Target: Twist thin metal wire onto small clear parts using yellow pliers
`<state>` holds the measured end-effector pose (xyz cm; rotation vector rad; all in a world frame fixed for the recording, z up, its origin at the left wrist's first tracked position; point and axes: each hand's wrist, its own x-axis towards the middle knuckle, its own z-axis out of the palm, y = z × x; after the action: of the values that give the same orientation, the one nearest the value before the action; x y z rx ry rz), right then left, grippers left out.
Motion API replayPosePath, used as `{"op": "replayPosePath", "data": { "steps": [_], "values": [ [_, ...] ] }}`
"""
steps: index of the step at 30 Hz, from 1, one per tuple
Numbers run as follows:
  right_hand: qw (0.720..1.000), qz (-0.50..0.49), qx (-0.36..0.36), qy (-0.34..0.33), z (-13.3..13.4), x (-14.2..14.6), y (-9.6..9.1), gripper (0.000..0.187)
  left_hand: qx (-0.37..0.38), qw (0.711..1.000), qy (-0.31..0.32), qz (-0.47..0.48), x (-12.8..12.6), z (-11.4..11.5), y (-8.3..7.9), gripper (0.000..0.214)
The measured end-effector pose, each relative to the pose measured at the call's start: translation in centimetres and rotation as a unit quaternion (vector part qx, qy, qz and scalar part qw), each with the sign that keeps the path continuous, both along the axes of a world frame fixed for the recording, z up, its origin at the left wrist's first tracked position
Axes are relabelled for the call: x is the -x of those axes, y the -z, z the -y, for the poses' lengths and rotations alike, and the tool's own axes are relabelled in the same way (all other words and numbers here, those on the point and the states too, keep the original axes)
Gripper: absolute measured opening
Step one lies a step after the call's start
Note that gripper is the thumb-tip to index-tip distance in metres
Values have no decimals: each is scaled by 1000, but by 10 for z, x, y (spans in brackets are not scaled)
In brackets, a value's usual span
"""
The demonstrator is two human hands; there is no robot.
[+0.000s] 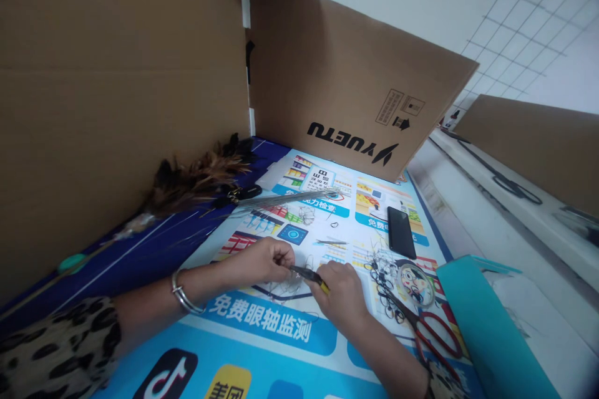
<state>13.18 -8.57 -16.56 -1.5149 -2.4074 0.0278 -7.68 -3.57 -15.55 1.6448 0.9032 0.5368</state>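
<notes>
My right hand (pixel 344 296) is closed around a pair of pliers (pixel 306 273) with yellow and black handles. The dark jaws point left and meet the fingertips of my left hand (pixel 271 260). That hand is pinched closed; whatever sits between its fingers is too small to make out. Thin wire loops (pixel 292 287) lie just below the jaws on the printed sheet (pixel 322 324). Beyond the hands lies a bundle of straight thin wires (pixel 290 198), with tweezers (pixel 331 242) nearer to me.
At right are red-handled scissors (pixel 437 333), a pile of small black rings (pixel 386 287), a round patterned dish (pixel 415 285), a black phone (pixel 401 232) and a teal box (pixel 491 330). Brown feathers (pixel 201 174) lie at left. Cardboard panels (pixel 346 75) wall the back and left.
</notes>
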Motion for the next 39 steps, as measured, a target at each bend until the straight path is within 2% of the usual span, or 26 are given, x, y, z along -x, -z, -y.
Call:
{"op": "replayPosePath", "data": {
  "steps": [15, 27, 32, 39],
  "values": [
    [999, -37, 11, -1, -1, -2, 2, 21, -57, 998, 3, -36, -1, 0, 6, 3],
    [999, -39, 18, 2, -1, -2, 1, 21, -70, 996, -2, -55, 1, 2, 5, 7],
    [999, -35, 18, 4, -1, -2, 1, 20, -61, 997, 11, -47, 1, 3, 5, 10],
    [1000, -26, 9, 0, -1, -2, 2, 18, -29, 999, 8, -37, -1, 5, -5, 20]
  ]
}}
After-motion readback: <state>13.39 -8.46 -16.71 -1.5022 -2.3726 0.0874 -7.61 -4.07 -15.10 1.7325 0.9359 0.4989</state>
